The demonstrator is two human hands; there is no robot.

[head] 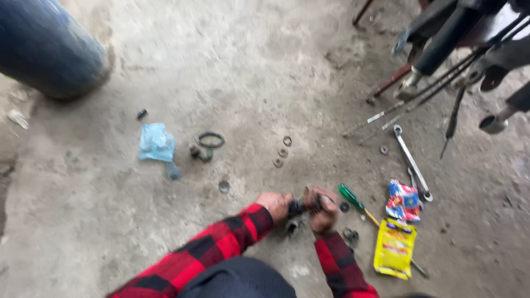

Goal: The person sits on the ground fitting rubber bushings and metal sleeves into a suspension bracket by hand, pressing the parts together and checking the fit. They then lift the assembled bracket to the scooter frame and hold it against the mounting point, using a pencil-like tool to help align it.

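Floor: dusty grey concrete floor (265, 72).
Hands: left hand (274, 205) and right hand (322, 209) both grip a small dark metal part (298, 207), seemingly cylindrical.
Nearby: green-handled screwdriver (353, 198) just right of the part.

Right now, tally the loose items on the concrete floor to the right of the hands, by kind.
Green-handled screwdriver: 1
Silver wrench: 1
Snack packets: 2, one yellow, one red and blue
Small washer: 1
Total: 5

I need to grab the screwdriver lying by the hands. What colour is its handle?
Green: the screwdriver lies on the ground beside the right hand, clearest in the head view.
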